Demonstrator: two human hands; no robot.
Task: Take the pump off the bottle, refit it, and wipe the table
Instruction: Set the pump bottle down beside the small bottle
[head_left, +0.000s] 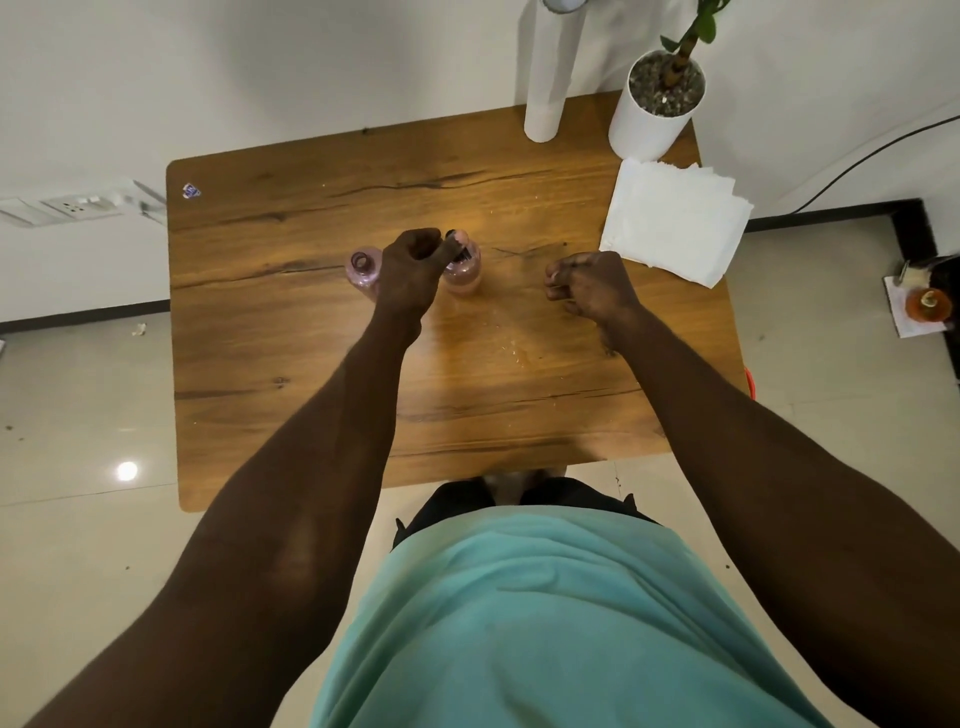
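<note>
Two small pink see-through bottles stand near the middle of the wooden table (311, 389). The left bottle (363, 270) has an open neck with no pump on it. The right bottle (464, 270) carries a dark pump (457, 244) on top. My left hand (415, 260) sits between the bottles, its fingers curled and pinching the pump at the right bottle's top. My right hand (587, 283) hovers to the right of the bottles with its fingers curled and nothing in it.
A stack of white paper napkins (675, 223) lies at the table's right back corner. Behind it stand a white plant pot (654, 109) and a white tube (550, 78). Small crumbs are scattered near the table's middle right. A cable runs along the floor at right.
</note>
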